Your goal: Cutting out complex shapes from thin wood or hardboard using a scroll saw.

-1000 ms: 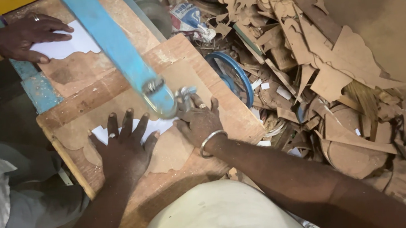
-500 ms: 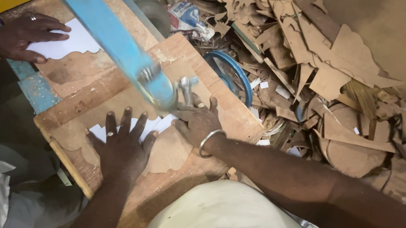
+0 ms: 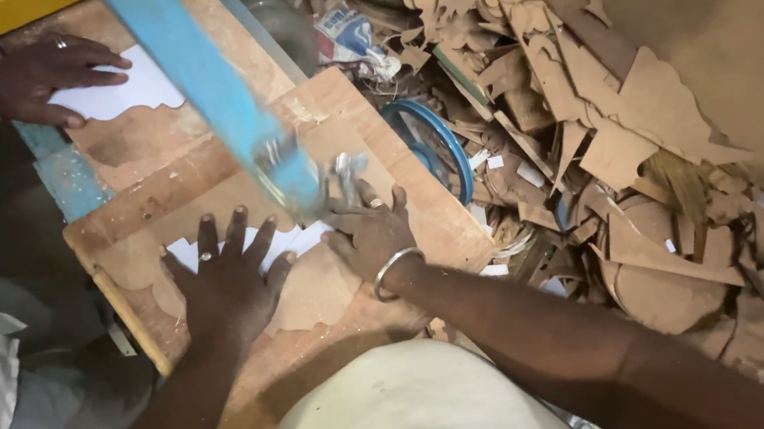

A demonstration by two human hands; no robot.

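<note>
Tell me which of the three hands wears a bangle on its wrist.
The right hand, flat on the board beside the blue arm. The left hand and the other person's hand at top left wear only finger rings.

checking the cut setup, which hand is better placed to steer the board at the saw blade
Right, likely. The right hand lies beside the blade end of the blue saw arm; the left hand is spread flat farther back on the board.

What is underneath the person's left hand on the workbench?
The left hand lies flat on a scalloped brown board with a white paper pattern showing past the fingers. The palm covers the rest of the pattern, so its full outline is hidden.
</note>
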